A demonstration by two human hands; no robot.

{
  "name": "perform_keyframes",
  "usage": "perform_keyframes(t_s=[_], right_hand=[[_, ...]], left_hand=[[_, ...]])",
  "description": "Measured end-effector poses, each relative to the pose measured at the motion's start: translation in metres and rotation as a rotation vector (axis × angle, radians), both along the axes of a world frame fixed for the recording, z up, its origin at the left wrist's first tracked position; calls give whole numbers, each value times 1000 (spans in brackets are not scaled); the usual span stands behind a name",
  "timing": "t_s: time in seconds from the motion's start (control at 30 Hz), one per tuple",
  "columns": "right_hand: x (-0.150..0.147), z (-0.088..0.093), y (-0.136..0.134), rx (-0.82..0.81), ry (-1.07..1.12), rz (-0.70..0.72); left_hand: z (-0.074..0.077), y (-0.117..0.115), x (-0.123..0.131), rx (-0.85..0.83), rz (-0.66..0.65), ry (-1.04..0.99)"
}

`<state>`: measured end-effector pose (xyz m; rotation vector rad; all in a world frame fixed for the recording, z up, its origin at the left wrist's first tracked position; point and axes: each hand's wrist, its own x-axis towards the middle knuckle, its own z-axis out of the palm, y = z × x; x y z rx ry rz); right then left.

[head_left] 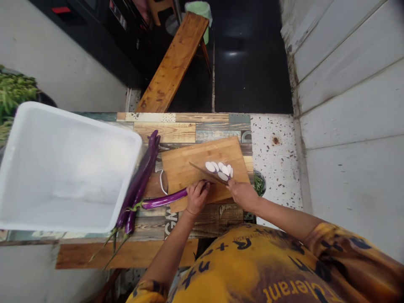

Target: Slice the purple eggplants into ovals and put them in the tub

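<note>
On the cutting board (189, 162), left hand (197, 197) fingers pin an eggplant (164, 200); right hand (241, 192) seemingly grips a knife (206, 173).

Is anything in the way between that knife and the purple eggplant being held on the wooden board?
Nothing visible. The right hand holds the long-bladed knife close by the cut end of the long purple eggplant, which the left hand pins down. The pale oval slices lie beyond the blade.
</note>
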<state>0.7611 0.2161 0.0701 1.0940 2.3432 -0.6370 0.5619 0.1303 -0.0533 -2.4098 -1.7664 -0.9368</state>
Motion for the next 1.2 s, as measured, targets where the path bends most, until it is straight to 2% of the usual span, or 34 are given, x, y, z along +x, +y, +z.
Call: perform_keyframes(t_s=[0.1,0.23,0.37,0.47,0.53,0.67,0.73,0.8,0.87,1.07,1.2], right_hand=[[13,17,-7,-16,-33,41],[29,45,-17,-32,-75,124],[35,56,-18,-26,-131,145],[37,57,-14,-6,-132,173],[35,52,-11,-29,-114,187],[13,22,-2,-46,-69,148],[-2,4,2,-24,-31,95],[-12,-6,3,-3,12,45],[-13,-3,2,15,23,28],[16,32,-7,13,13,158],[24,35,-5,-24,-20,170]], left_hand=[[-4,-3,-2,13,11,-5],[-18,-7,-3,1,-12,-113],[-29,-11,-1,-86,6,-264],[-30,-13,1,-125,49,-315],[-27,-12,1,-100,36,-270],[-16,-7,-1,-1,-42,-121],[-9,-4,-2,24,-60,-116],[-5,-3,-2,26,-70,-131],[-4,-4,-2,12,-68,-152],[-15,-9,-4,13,-67,-141],[-19,-12,-9,39,-30,-116]])
